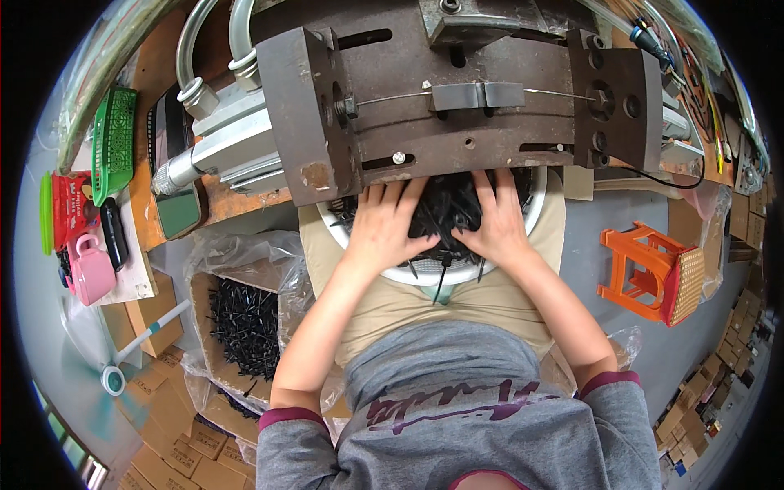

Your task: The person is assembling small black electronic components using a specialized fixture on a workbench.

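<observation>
Bimanual work at a bench, seen from above. The left hand [384,224] and right hand [496,216] lie over black slender parts [445,200] in a round white basin [538,196] on the person's lap. Both hands are spread and loose, fingers extended toward the far side, with 2 thumbs pointing inward across a narrow gap where parts show. The fingertips lie at or just under the near edge of a brown metal machine bed [392,69]; whether they touch it is hard to tell in this shadowed zone. The bed thus bounds the hands on the far side, the basin's rim on the left, right and near sides. 1 part overhangs the near rim.

On the bed, 1 grey block [457,96] sits between 2 thin rods, well apart from the hands. A silver cylinder [237,147] adjoins the bed's left end, above the bench edge [241,208]. Near left, a cardboard box [200,306] holds more black parts. At right, grey floor [584,237] separates the trousers [554,224] from an orange stool [645,269].
</observation>
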Tool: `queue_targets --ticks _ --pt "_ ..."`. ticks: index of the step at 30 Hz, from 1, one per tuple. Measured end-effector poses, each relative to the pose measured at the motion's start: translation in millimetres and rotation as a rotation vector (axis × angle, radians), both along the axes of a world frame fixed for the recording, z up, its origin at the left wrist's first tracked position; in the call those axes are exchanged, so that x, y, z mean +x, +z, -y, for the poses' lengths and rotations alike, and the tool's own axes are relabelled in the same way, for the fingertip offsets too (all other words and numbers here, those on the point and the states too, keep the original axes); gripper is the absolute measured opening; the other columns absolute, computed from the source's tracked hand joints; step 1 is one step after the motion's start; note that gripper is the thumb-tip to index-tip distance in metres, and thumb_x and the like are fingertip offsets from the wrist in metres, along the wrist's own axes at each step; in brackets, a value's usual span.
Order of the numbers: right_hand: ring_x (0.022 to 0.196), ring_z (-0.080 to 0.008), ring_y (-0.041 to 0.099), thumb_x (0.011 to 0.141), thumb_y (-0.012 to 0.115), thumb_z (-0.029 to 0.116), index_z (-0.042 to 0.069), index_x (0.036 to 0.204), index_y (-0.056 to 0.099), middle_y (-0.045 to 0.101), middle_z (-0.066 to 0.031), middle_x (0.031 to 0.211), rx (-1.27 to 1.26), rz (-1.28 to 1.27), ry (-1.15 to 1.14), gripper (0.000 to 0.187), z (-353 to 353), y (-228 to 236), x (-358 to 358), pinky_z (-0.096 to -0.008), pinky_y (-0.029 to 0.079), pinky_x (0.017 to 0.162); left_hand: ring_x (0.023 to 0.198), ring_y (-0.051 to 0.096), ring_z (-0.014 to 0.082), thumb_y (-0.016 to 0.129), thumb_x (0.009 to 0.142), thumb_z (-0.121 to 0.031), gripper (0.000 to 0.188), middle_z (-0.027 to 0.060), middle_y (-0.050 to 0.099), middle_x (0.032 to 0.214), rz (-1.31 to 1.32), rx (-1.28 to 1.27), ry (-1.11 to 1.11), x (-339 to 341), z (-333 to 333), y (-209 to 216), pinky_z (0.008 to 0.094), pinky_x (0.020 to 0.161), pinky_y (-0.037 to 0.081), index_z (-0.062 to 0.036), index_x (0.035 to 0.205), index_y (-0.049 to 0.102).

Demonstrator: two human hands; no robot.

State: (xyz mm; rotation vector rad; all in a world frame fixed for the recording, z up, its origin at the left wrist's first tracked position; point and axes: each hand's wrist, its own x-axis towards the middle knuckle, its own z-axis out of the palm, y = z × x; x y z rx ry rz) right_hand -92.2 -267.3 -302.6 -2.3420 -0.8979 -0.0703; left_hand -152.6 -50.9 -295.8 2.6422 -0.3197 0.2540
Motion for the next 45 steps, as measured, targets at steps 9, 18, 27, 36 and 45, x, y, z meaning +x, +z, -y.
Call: queue_targets --ticks 9,18,27,36,45 --pt "0.135 -0.0485 0.038 0.06 0.09 0.034 0.002 0.144 0.043 0.042 -0.029 0.143 -0.312 -0.143 0.091 0.102 -7.0 -2.3 35.9 -0.0531 0.031 0.116 0.126 0.049 0.0473 0.084 0.064 -0.061 0.107 0.0297 0.053 0.135 -0.202 -0.074 0.1 12.2 -13.7 4.9 0.0511 0.107 0.041 0.0041 0.141 0.048" --pt "0.138 -0.0431 0.039 0.068 0.086 0.021 0.011 0.15 0.044 0.04 -0.0208 0.151 -0.104 -0.073 0.081 0.092 36.4 63.2 -8.4 -0.0516 0.033 0.114 0.134 0.039 0.044 0.094 0.059 -0.044 0.107 0.0241 0.043 0.142 -0.184 -0.212 0.272 -56.3 -55.5 54.3 0.0526 0.111 0.035 -0.0033 0.145 0.045" --pt "0.122 -0.0353 0.056 0.072 0.08 0.005 0.005 0.129 0.063 0.058 -0.0153 0.136 0.072 0.173 0.05 0.059 51.2 111.8 -43.7 -0.0444 0.046 0.101 0.102 0.068 0.0251 0.075 0.08 0.002 0.061 0.0164 0.067 0.124 0.179 -0.31 0.403 -90.7 -57.7 94.2 0.0376 0.095 0.051 -0.0003 0.138 0.053" --pt "0.091 -0.0278 0.065 0.071 0.076 -0.003 0.003 0.098 0.072 0.071 -0.012 0.105 0.263 0.589 0.148 0.028 3.2 243.8 31.7 -0.0365 0.052 0.078 0.087 0.066 0.0254 0.074 0.079 -0.001 0.028 0.0117 0.074 0.101 0.686 -0.208 0.116 -23.5 -57.3 232.6 0.0396 0.085 0.05 -0.0022 0.107 0.071" --pt "0.096 -0.0259 0.064 0.087 0.072 0.013 0.005 0.101 0.072 0.069 -0.0092 0.1 0.275 0.588 0.158 0.017 -92.1 290.0 170.1 -0.0354 0.051 0.084 0.097 0.071 0.0269 0.073 0.085 -0.01 0.024 0.0139 0.073 0.107 0.533 -0.033 0.206 168.3 -81.5 281.2 0.036 0.087 0.054 -0.0031 0.109 0.073"
